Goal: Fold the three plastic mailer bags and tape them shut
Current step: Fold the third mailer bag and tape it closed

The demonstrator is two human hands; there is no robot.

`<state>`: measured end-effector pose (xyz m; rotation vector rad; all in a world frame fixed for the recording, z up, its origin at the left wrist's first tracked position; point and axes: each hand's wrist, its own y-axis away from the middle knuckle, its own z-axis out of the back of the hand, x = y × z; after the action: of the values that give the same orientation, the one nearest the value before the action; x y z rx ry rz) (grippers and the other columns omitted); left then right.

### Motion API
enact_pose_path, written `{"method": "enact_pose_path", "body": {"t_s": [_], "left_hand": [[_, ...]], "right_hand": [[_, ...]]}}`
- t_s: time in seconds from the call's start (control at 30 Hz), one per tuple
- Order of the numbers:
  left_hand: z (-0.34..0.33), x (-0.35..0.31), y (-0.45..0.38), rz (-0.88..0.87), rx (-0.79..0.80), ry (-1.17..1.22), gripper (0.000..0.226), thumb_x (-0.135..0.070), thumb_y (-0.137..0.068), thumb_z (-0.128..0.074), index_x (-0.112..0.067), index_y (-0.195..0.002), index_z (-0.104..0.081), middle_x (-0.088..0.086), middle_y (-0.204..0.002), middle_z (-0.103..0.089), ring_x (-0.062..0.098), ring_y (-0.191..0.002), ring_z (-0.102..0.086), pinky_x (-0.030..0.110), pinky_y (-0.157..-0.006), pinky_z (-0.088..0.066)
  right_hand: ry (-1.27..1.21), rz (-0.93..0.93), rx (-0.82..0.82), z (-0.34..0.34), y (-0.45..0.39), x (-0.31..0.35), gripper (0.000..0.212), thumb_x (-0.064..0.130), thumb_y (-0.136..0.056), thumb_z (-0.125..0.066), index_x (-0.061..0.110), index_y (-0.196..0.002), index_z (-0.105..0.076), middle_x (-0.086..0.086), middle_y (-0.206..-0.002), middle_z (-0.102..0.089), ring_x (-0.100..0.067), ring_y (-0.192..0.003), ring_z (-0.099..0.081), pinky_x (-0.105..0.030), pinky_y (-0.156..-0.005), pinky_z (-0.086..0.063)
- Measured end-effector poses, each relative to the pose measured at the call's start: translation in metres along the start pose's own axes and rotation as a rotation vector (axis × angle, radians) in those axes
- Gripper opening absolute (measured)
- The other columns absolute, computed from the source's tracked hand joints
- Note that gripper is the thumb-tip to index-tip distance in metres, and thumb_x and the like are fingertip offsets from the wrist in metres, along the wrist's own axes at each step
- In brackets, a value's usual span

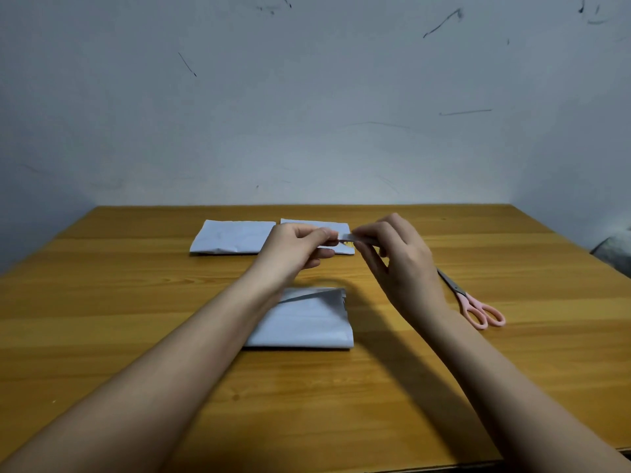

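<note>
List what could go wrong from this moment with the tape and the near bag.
The tape strip, pinched between the left hand and right hand, may curl and stick to itself. The near mailer bag lies unheld, its top flap lifting, so the fold may spring open before taping.

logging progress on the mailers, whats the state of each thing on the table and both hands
near mailer bag: folded, flat on the table, top flap loose
far left mailer bag: folded, flat
far right mailer bag: folded, partly hidden by the hands
tape strip: raised, pinched between both hands
left hand: pinches the tape
right hand: pinches the tape
scissors: closed, lying untouched
</note>
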<state>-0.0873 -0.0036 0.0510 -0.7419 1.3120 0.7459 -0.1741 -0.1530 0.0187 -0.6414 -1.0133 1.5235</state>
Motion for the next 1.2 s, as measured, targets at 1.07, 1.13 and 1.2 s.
{"method": "enact_pose_path", "body": {"t_s": [1.07, 1.13, 1.2], "left_hand": [[0.074, 0.039, -0.011, 0.11, -0.078, -0.289, 0.021, -0.027, -0.085, -0.069, -0.015, -0.07, -0.062, 0.0, -0.073, -0.07, 0.005, -0.057, -0.063, 0.024, -0.056, -0.038], [0.08, 0.044, -0.011, 0.031, -0.092, -0.357, 0.02, -0.026, -0.089, -0.063, -0.018, -0.071, -0.064, -0.006, -0.074, -0.07, 0.005, -0.059, -0.063, 0.027, -0.06, -0.045], [0.079, 0.048, -0.007, -0.058, -0.009, -0.605, 0.018, -0.027, -0.091, -0.057, -0.025, -0.079, -0.07, -0.01, -0.084, -0.071, 0.009, -0.075, -0.065, 0.032, -0.073, -0.051]], "right_hand": [[0.107, 0.41, 0.587, -0.038, -0.054, 0.007, 0.028, 0.03, -0.091, -0.046, 0.027, -0.091, -0.074, 0.006, -0.084, -0.068, -0.022, -0.071, -0.062, -0.028, -0.043, -0.041], [0.136, 0.371, 0.62, -0.036, -0.062, 0.002, 0.014, 0.024, -0.087, -0.06, 0.026, -0.09, -0.073, 0.006, -0.086, -0.068, -0.023, -0.073, -0.064, -0.028, -0.046, -0.042], [0.156, 0.325, 0.64, -0.035, -0.07, -0.002, 0.01, 0.021, -0.086, -0.065, 0.025, -0.091, -0.073, 0.006, -0.087, -0.068, -0.022, -0.075, -0.065, -0.028, -0.048, -0.043]]}}
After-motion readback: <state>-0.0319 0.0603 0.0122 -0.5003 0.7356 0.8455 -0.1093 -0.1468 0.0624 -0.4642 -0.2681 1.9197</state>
